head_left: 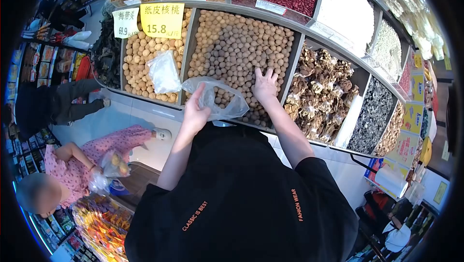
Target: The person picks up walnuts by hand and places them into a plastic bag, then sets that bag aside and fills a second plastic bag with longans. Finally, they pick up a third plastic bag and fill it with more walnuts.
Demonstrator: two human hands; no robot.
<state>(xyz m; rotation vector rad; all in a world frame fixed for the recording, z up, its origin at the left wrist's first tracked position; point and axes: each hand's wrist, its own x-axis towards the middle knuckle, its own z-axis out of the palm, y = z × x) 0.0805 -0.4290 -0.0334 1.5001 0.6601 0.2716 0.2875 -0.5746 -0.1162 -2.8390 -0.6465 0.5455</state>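
My left hand [197,112] is closed on the edge of a clear plastic bag [220,104], whose wide mouth hangs over the front of a bin. The bag looks nearly flat, and round brown nuts or dried fruits, perhaps dried longans [241,39], show through it. To its right, my right hand [266,85] reaches down onto those same brown balls. Its fingers are apart and their tips touch the pile; the palm side is hidden. The bag and my right hand are a little apart.
Left of this bin, a walnut bin [135,68] holds a folded plastic bag [165,72] under a yellow price sign [162,20]. Dried mushrooms [321,92] fill the bin on the right, beside a white plastic roll [349,121]. A person in pink [72,165] stands at left.
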